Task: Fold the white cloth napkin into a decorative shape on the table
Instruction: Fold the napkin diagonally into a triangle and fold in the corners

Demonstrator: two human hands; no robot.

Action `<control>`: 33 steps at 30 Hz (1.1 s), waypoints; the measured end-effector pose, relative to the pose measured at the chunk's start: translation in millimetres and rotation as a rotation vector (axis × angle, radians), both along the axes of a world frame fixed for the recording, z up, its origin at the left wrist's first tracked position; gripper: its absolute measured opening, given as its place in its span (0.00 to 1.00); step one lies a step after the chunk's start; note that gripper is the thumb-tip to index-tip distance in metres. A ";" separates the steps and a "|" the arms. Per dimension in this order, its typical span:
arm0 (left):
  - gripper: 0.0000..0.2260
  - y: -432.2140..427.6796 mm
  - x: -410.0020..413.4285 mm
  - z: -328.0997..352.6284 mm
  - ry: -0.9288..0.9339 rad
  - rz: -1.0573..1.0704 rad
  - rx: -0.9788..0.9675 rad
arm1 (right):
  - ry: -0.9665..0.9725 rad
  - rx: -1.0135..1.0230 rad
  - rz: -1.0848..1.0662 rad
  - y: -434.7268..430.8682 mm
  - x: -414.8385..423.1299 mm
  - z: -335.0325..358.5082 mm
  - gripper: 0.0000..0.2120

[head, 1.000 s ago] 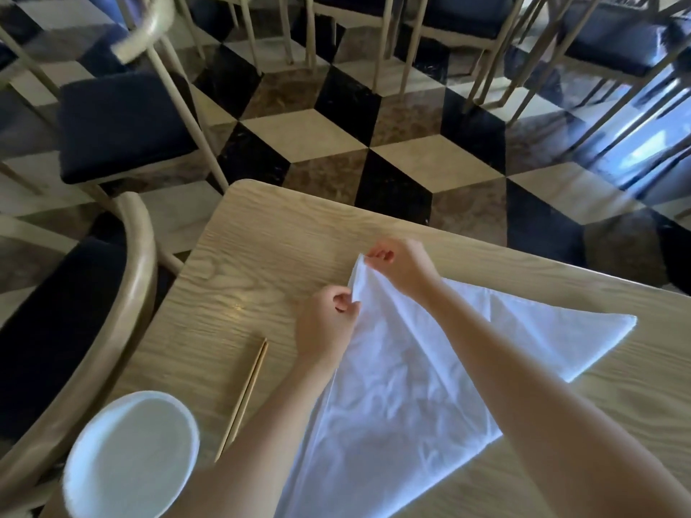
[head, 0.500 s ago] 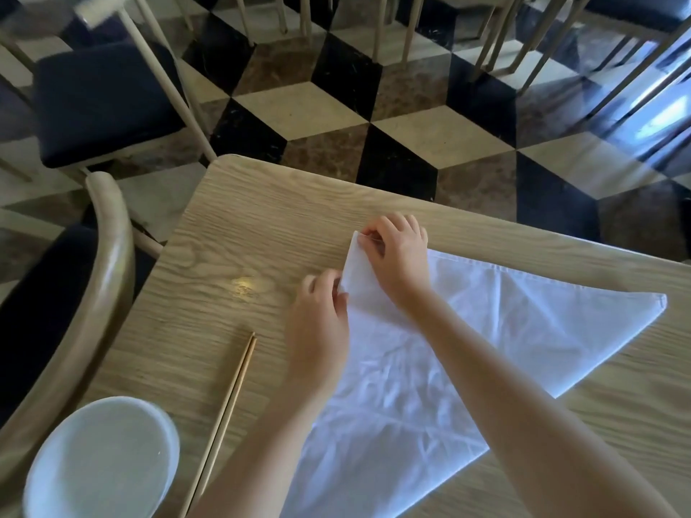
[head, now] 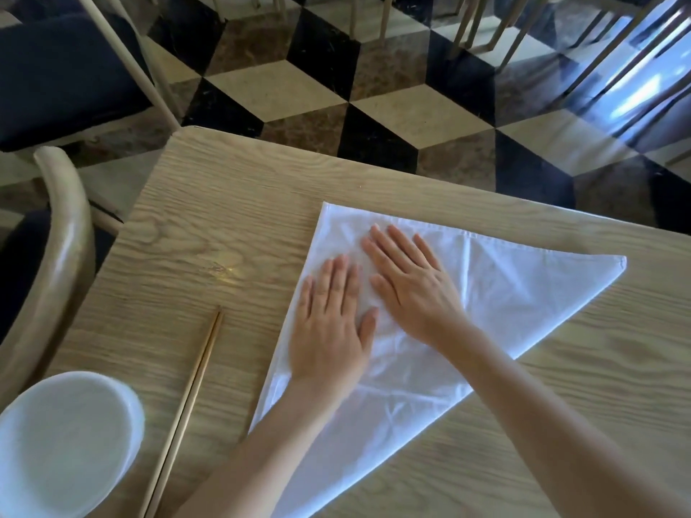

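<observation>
The white cloth napkin (head: 497,289) lies flat on the wooden table (head: 209,226), folded into a triangle. One corner points away from me at the upper left and another points far right. My left hand (head: 331,327) rests palm down on the napkin's left side, fingers spread flat. My right hand (head: 411,286) lies palm down just beside it, nearer the far corner, fingers also flat. Neither hand grips the cloth. The napkin's near corner is hidden under my forearms.
A pair of wooden chopsticks (head: 187,405) lies left of the napkin. A white bowl (head: 63,443) sits at the near left corner. A wooden chair with a dark seat (head: 63,252) stands against the table's left edge. More chairs stand on the chequered floor beyond.
Both hands let go of the napkin's far corner, which now lies flat. They slid toward me and spread palm down on the cloth.
</observation>
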State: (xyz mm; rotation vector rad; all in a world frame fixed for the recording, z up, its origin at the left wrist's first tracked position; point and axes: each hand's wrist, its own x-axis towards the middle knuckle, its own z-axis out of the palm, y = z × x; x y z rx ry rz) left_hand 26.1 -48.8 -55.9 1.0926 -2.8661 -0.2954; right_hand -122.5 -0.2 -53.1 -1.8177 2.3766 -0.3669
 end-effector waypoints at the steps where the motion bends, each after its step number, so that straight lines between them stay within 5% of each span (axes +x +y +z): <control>1: 0.26 -2.2 6.1 1.1 -0.003 0.005 -0.006 | 0.018 0.014 -0.003 -1.3 -3.2 1.6 0.25; 18: 0.26 79.9 93.1 5.4 -0.054 -0.114 0.069 | 0.040 0.009 0.107 61.7 56.2 5.3 0.24; 25: 0.28 80.0 130.6 9.4 -0.075 -0.074 0.050 | 0.068 0.143 -0.080 86.5 -23.9 11.8 0.29; 33: 0.22 106.0 14.0 17.7 0.100 -0.053 0.077 | 0.086 0.021 0.099 98.4 31.0 4.0 0.26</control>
